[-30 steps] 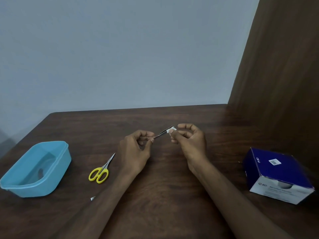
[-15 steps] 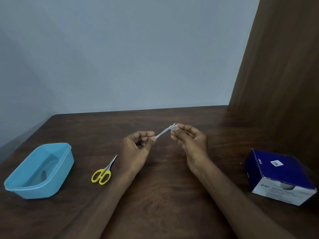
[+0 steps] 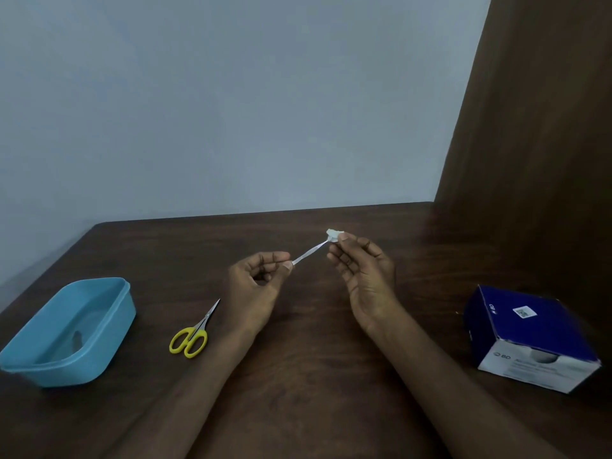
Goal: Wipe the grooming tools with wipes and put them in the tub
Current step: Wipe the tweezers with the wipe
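1. The left hand (image 3: 256, 286), just left of the frame's centre, has its fingers curled inward, with thumb and forefinger pinching the near end of a thin silver metal tool (image 3: 309, 254), which may be tweezers; its exact kind is too small to tell.
2. The tool slants up and to the right, off the table, bridging the gap between the two hands.
3. The right hand (image 3: 364, 276), just right of centre, pinches a small crumpled white wipe (image 3: 333, 234) between thumb and forefinger around the far tip of the tool. Its other fingers are loosely bent, palm turned toward the camera.
4. Both bare forearms reach up from the bottom edge of the frame.
5. Small scissors with yellow handles (image 3: 193, 331) lie flat on the table, to the lower left of the left hand, just beside the left wrist, blades closed and pointing up and right.
6. A light blue plastic tub (image 3: 109, 329) sits at the lower left of the frame, well apart from the hands, without a lid. A small dark mark shows inside; what it is cannot be told.
7. A dark blue and white cardboard box (image 3: 530, 336) lies at the lower right, its white end facing the camera.
8. Everything rests on a dark brown wooden table (image 3: 314, 376). A pale grey wall (image 3: 231, 94) fills the upper frame, and a dark wooden panel (image 3: 546, 127) rises on the right.
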Demonstrator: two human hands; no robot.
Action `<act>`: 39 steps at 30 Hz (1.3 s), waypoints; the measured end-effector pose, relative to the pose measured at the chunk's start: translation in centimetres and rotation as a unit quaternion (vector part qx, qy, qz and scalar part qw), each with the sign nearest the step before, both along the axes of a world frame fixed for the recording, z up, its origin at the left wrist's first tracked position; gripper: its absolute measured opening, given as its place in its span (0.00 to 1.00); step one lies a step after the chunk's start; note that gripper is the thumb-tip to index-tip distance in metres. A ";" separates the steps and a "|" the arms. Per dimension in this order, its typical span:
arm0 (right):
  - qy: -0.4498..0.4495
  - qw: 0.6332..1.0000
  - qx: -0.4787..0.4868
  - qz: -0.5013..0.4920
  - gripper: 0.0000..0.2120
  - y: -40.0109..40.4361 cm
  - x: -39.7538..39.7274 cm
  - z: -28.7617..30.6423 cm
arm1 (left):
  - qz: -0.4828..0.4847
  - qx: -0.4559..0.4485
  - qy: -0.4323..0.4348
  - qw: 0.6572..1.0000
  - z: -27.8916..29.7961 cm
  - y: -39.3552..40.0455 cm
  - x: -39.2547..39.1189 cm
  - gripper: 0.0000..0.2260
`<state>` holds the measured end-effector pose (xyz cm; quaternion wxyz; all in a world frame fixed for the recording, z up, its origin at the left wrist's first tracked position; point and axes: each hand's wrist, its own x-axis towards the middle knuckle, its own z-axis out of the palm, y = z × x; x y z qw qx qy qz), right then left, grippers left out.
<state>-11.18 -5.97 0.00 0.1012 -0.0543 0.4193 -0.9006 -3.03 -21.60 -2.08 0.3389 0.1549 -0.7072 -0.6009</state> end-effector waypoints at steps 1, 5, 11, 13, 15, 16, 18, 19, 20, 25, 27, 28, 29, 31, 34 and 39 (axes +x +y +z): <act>0.006 1.000 0.004 -0.005 0.02 0.0 0.0 0.0 | 0.001 0.005 0.005 1.000 0.1 0.0 0.0 0.06; 0.014 0.999 0.031 -0.002 0.04 -0.1 0.2 0.0 | 0.002 0.006 0.006 1.000 0.3 0.1 0.1 0.07; 0.033 0.996 0.051 0.060 0.11 -0.4 0.6 0.0 | -0.003 0.003 0.000 1.000 0.3 0.0 0.1 0.05; 0.049 0.996 0.061 0.030 0.08 -0.2 0.4 0.0 | -0.021 -0.008 -0.017 1.000 0.2 0.0 0.2 0.04; 0.079 0.994 0.079 0.007 0.10 -0.1 0.1 -0.2 | -0.035 -0.017 -0.027 0.999 0.1 0.1 0.2 0.03; 0.105 0.989 0.103 -0.002 0.11 -0.2 0.0 -0.3 | -0.037 -0.017 -0.027 0.999 0.1 0.1 0.2 0.03; 0.152 0.977 0.147 -0.022 0.10 -0.3 -0.2 -0.6 | -0.036 -0.020 -0.023 0.999 0.1 0.2 0.2 0.03; 0.159 0.974 0.156 -0.030 0.08 -0.4 -0.3 -0.7 | -0.035 -0.023 -0.022 0.999 0.1 0.2 0.2 0.03; 0.156 0.974 0.159 -0.037 0.06 -0.5 -0.3 -0.7 | -0.035 -0.025 -0.021 0.999 0.1 0.2 0.2 0.03; 0.092 0.987 0.110 -0.068 0.03 -0.1 -0.7 -0.6 | -0.048 -0.031 -0.024 0.998 0.2 0.3 0.3 0.04; 0.046 0.994 0.057 -0.075 0.04 0.2 -1.1 -0.3 | -0.056 -0.029 -0.029 0.998 0.2 0.3 0.3 0.04; 0.029 0.995 0.047 -0.081 0.04 0.2 -1.3 -0.3 | -0.057 -0.025 -0.032 0.998 0.2 0.1 0.3 0.03; 0.020 0.995 0.052 -0.083 0.04 0.2 -1.4 -0.3 | -0.058 -0.018 -0.033 0.998 0.2 0.0 0.3 0.02; 0.016 0.995 0.078 -0.064 0.03 -0.1 -1.2 -0.7 | -0.059 -0.001 -0.029 0.998 0.2 -0.1 0.3 0.02; 0.011 0.997 0.074 0.012 0.03 -0.4 -0.3 -0.6 | -0.058 0.010 -0.025 0.998 0.0 -0.3 0.1 0.02; 0.033 0.995 0.031 0.087 0.09 -0.4 0.2 -0.2 | -0.051 0.017 -0.023 0.998 -0.3 -0.7 -0.1 0.02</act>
